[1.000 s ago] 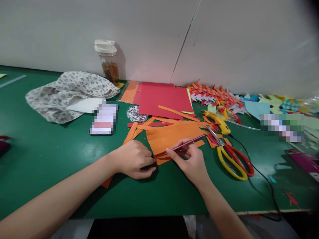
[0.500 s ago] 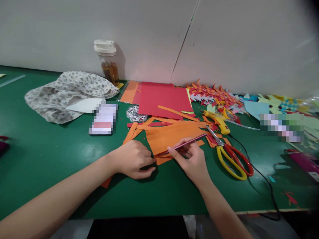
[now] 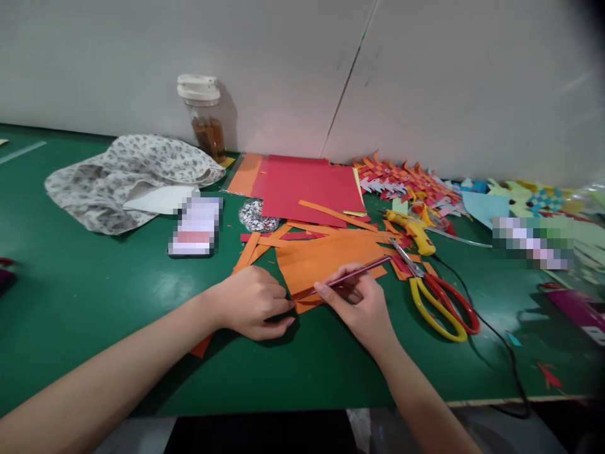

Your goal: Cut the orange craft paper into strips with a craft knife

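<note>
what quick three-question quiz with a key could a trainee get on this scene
1. True or false: the red-and-yellow-handled metal scissors lie to the right of the right hand.
2. What does that hand hold: (a) a yellow plastic glue gun, (b) a slim dark-pink stick, (c) a patterned white cloth?
3. Fill in: the clear cylindrical bottle has a ____ lid.

Key: 1 true; 2 b; 3 white.

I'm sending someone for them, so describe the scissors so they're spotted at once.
On the green table, find the right hand holding a slim dark-red stick. The scissors lie to the right of it, blades pointing away from the person. Unlike the yellow glue gun beside them, they have one yellow handle loop and one red.
</note>
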`<state>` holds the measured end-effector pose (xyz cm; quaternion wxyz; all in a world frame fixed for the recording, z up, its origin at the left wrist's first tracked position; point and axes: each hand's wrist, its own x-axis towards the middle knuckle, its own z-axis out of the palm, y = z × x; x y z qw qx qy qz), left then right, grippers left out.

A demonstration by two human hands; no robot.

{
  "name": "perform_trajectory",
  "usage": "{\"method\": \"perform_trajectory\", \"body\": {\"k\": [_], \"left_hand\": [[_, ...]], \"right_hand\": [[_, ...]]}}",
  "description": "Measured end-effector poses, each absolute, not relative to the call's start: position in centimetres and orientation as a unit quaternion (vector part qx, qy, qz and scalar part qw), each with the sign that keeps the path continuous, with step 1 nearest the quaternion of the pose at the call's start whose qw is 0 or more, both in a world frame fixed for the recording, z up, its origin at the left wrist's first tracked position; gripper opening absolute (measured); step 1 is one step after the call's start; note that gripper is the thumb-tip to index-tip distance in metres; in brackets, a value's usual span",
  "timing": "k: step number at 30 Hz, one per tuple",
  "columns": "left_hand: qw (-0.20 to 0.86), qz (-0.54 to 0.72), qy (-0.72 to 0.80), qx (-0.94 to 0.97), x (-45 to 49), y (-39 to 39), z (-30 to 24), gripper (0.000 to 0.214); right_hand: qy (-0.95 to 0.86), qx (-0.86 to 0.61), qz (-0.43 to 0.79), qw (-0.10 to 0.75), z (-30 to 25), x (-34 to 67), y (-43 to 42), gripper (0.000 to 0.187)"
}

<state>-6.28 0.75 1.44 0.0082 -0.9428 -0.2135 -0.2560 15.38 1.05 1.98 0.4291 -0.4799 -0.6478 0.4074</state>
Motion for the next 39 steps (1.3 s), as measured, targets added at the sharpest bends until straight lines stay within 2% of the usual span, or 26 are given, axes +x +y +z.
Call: {"method": "perform_trajectory", "body": {"k": [11, 15, 18, 24, 29, 39], "left_hand": [[0.008, -0.250, -0.215, -0.944, -6.31, 0.74, 1.42, 0.027], [0.008, -0.251, -0.212, -0.944, -6.34, 0.70, 1.44, 0.026], [0.006, -0.250, -0.211, -0.945, -6.38, 0.73, 1.41, 0.026], [0.030, -0.253, -0.209, -0.944, -6.33, 0.75, 1.34, 0.025], [0.098, -0.262, -0.220, -0.935, -6.37, 0.68, 1.66, 0.023], [0.069, -0.206, -0.240, -0.946, -6.81, 0.99, 1.29, 0.028]], "right_hand": [[-0.672, -0.480, 0.379, 0.417, 1.88, 15.47, 0.87, 0.027], [-0.656, -0.498, 0.333, 0.459, 2.03, 15.69, 0.91, 0.026], [-0.632, -0.497, 0.348, 0.482, 2.04, 15.84, 0.95, 0.028], [-0.677, -0.469, 0.371, 0.428, 1.90, 15.57, 0.92, 0.025], [-0.683, -0.470, 0.360, 0.427, 1.98, 15.44, 0.81, 0.023], [-0.677, -0.454, 0.368, 0.448, 2.04, 15.20, 0.38, 0.025]]}}
